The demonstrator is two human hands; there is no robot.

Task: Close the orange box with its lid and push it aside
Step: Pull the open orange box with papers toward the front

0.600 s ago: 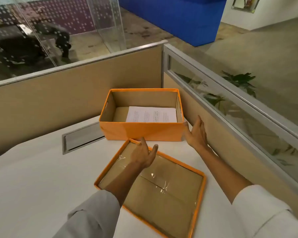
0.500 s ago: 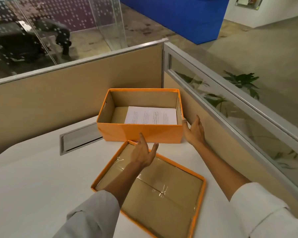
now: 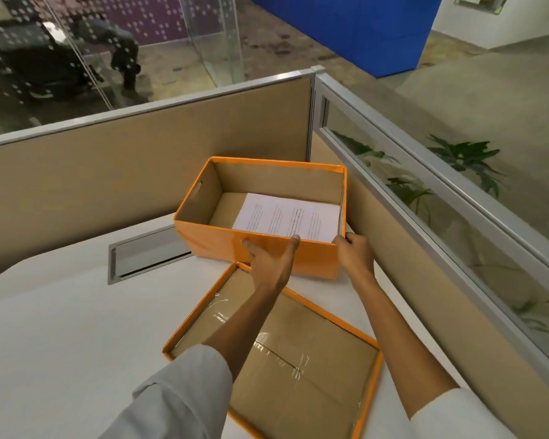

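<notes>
Head view: orange box [image 3: 222,239], open, paper sheet [image 3: 287,217] inside, at 12 o'clock on the white desk [image 3: 61,327]; left hand [image 3: 271,261] and right hand [image 3: 354,253] clasp its near wall, probably steadying it; lid [image 3: 314,359] lies inside-up at 6 o'clock, awaiting fitting.

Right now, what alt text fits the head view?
Both hands, left hand and right hand, grip the near wall of an open orange box holding paper; its lid lies upturned on the white table.
</notes>
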